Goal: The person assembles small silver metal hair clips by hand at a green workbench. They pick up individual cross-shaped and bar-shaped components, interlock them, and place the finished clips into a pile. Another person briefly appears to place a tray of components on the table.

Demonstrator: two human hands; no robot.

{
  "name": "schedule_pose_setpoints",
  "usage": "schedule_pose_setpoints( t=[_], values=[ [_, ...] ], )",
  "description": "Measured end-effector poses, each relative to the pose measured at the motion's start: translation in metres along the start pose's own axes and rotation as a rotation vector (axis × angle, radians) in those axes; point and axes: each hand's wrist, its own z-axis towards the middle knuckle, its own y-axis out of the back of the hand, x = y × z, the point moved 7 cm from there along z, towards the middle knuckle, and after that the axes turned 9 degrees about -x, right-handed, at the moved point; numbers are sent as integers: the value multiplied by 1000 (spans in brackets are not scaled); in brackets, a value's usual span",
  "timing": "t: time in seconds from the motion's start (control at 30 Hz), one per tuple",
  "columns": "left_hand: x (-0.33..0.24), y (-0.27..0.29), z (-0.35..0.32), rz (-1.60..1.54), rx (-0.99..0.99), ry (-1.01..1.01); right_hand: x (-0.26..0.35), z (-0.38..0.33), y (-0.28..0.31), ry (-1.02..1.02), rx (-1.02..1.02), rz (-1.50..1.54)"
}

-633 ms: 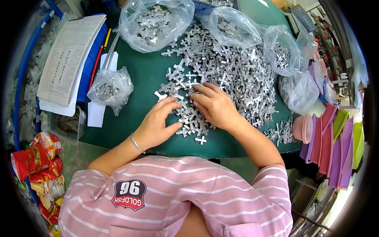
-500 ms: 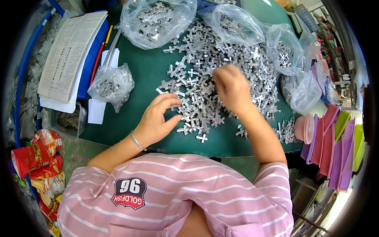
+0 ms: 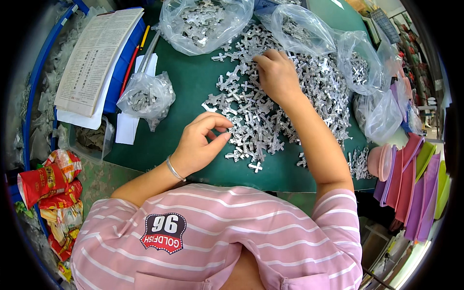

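Observation:
A wide pile of small silver cross-shaped metal parts lies on a green mat. My right hand is stretched to the far side of the pile, palm down, fingers bent onto the parts with the tips hidden. My left hand hovers at the pile's near left edge, thumb and forefinger curved in a C with a gap between them and nothing visible inside. A thin bracelet circles the left wrist. A single cross part lies apart near the mat's front edge.
Clear plastic bags of the same parts stand around: one at the top, a small one at the left, others at the right. A printed booklet lies left, red snack packets lower left, coloured sheets right.
My right hand has moved from the near middle of the pile to its far side. My left hand has drawn back slightly toward me and its fingers have curled.

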Motion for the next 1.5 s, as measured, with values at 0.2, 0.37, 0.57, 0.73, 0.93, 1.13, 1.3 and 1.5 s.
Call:
schedule_pose_setpoints(
  t=[0.2, 0.37, 0.57, 0.73, 0.93, 1.13, 1.3, 1.5],
  values=[
    [-11, 7, -8, 16, -62, -97, -3, 13, -29, -78, 73, -105],
    [14, 60, -39, 171, -231, 10, -16, -8, -21, -631, 230, 504],
    [41, 47, -45, -326, -187, 404, 16, -47, 0, -1265, 347, 1404],
    [26, -11, -23, -1108, -61, 680, 56, -58, 39, -746, 245, 938],
    [25, -23, -26, -1332, 13, 819, 84, -58, 63, -261, 162, 678],
    [3, -20, -25, -1420, 124, 688, 132, -51, 61, 40, 121, 653],
    [30, 4, -42, -1006, -171, 643, 120, -61, 40, -276, 340, 932],
    [30, 94, -74, 105, -504, -53, 61, -91, 11, -1248, 357, 1528]
  ],
)
